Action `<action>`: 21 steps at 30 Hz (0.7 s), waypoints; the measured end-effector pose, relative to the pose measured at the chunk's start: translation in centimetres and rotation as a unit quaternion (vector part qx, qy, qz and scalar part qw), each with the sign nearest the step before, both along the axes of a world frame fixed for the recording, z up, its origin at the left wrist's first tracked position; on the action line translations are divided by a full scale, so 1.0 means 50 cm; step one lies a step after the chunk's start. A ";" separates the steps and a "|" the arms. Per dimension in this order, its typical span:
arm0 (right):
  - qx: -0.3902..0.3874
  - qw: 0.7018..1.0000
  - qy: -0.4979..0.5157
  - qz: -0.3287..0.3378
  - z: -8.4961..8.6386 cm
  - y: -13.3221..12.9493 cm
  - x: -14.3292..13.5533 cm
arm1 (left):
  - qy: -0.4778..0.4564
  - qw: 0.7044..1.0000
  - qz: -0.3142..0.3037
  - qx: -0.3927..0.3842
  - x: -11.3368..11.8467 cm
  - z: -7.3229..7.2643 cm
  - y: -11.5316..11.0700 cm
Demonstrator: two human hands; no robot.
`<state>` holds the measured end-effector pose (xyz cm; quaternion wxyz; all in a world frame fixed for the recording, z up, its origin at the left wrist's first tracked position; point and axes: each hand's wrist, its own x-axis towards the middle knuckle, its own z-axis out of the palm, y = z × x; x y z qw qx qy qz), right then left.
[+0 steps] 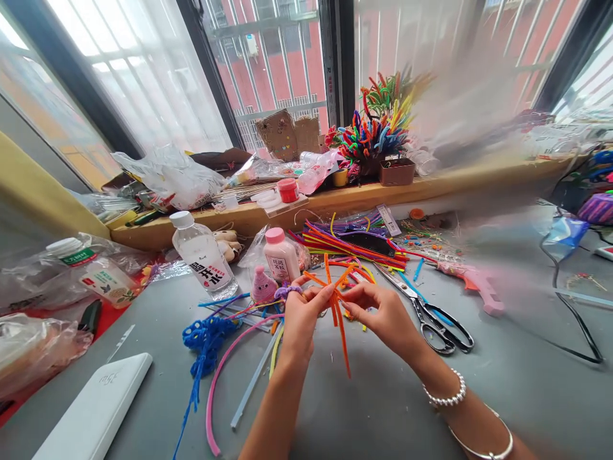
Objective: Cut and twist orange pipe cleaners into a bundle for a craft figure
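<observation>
A bundle of orange pipe cleaners [341, 332] is held up over the grey table, its stems crossing and spreading like a star from one middle point. My left hand [305, 313] pinches the bundle near that crossing, thumb and finger pressed together. From the other side, my right hand [383, 313] has its thumb and fingers closed around stems just right of the crossing. One long stem hangs down between the hands. Black-handled scissors [433, 316] lie right of my right hand. A purple piece [287, 291] shows just behind my left fingers.
Behind the hands are a pink-capped bottle [281, 257], a clear bottle [204, 255] and colourful pipe cleaners [349, 246]. Blue yarn [205, 342] and a white power bank [96, 409] lie left. A pink glue gun [479, 284] lies right. The wooden sill [330, 206] holds a flower pot.
</observation>
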<state>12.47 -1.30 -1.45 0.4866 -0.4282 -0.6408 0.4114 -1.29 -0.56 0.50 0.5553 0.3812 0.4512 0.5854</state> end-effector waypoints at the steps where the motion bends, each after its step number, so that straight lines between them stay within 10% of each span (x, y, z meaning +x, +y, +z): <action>1: 0.014 1.000 -0.013 0.001 0.001 -0.001 0.000 | 0.001 1.000 0.005 0.000 -0.002 -0.001 0.001; 21: 0.114 0.992 0.032 0.049 0.013 0.003 0.022 | -0.131 0.987 -0.058 -0.076 -0.002 0.002 0.005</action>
